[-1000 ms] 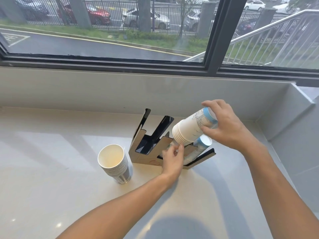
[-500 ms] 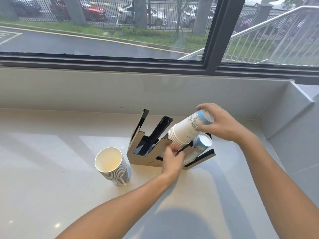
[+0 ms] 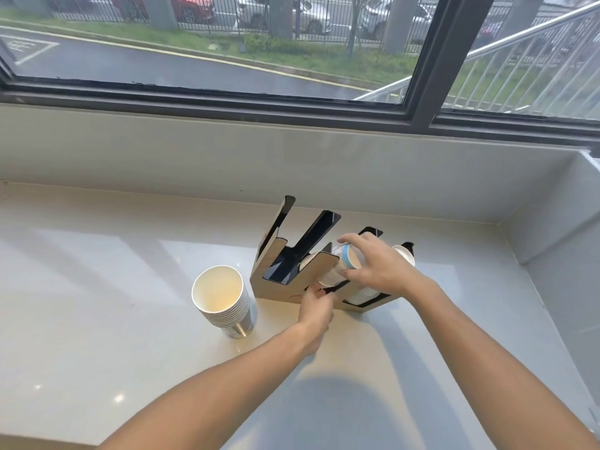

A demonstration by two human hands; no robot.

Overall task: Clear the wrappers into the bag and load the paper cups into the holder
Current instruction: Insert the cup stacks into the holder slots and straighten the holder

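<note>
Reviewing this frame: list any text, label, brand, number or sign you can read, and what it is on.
No text is readable.
Cup stack held by the right hand: print on the side, too blurred.
Road marking outside the window: white painted shape, unreadable.
Holder, standing cup stack: no visible text.

The right hand [image 3: 378, 269] covers the outer end of the slanted stack of cups [image 3: 334, 271] in the middle slot of the holder [image 3: 285, 289], and the holder's front panel hides that stack's lower end, so how deep it sits cannot be told. The left hand [image 3: 316, 308] lies over the holder's lower front edge with its fingers [image 3: 313, 289] partly out of sight there, and the second loaded stack [image 3: 402, 254] shows only its pale end and a few rims past the right wrist. Both forearms are cut off by the bottom edge, and the print on the cups is too small to read.
</note>
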